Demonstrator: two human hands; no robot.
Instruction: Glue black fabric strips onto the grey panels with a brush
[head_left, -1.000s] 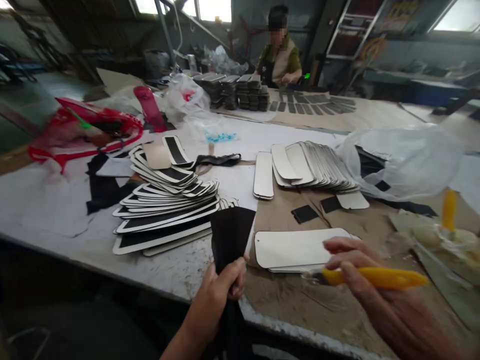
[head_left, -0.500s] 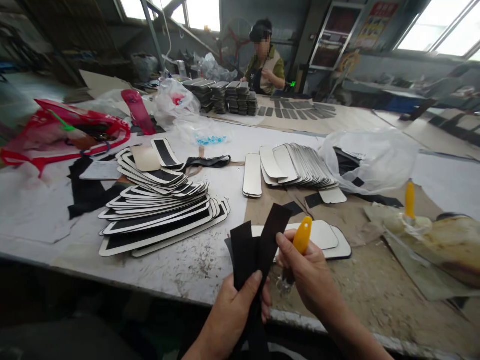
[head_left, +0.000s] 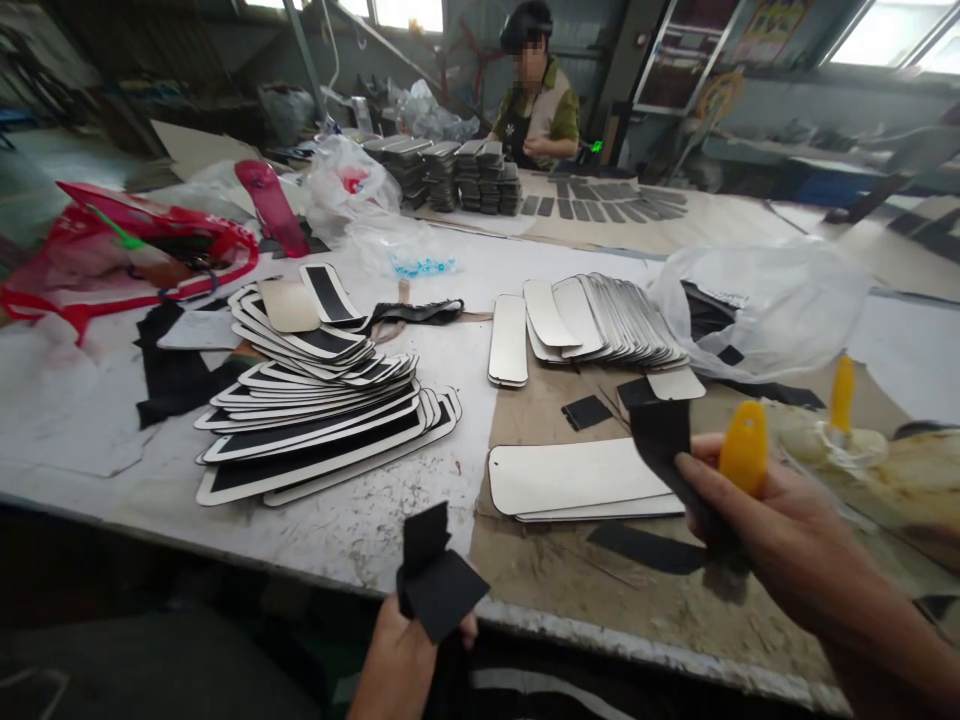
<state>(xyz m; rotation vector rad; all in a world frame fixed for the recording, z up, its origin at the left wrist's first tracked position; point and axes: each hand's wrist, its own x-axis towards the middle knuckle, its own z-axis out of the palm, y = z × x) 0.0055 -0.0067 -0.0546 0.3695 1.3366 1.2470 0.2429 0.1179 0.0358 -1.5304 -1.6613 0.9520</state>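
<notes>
- Black strip (head_left: 664, 445): one dark fabric piece is pinched in the right hand (head_left: 780, 520), its fingers closed on it together with a yellow-handled tool (head_left: 742, 462), above the right part of the surface and just past the pale blank (head_left: 577, 478) lying in front of the person.
- More black fabric pieces (head_left: 439, 580) sit in the left hand (head_left: 401, 655), fingers shut around them, low at the near edge of the surface.
- Judged from how things lie, the work is well under way but far from over: a fanned stack of white-rimmed panels with black centres (head_left: 315, 420) on the left looks finished, while a fanned row of bare pale blanks (head_left: 607, 320) and a short separate pile (head_left: 508, 340) wait further back.
- A loose black strip (head_left: 645, 548) lies on the brown paper just in front of the near blank (whether it is stuck down I cannot tell).
- The surface (head_left: 360, 525) is a long, scuffed grey-white one, partly covered by stained brown paper (head_left: 637, 600); on it also lie a clear plastic bag (head_left: 765, 305) and a red mesh bag (head_left: 127, 250).
- The room looks like a workshop with high windows; at the far end another person (head_left: 536, 105) sits behind dark stacks (head_left: 450, 175) and rows of dark pieces.
</notes>
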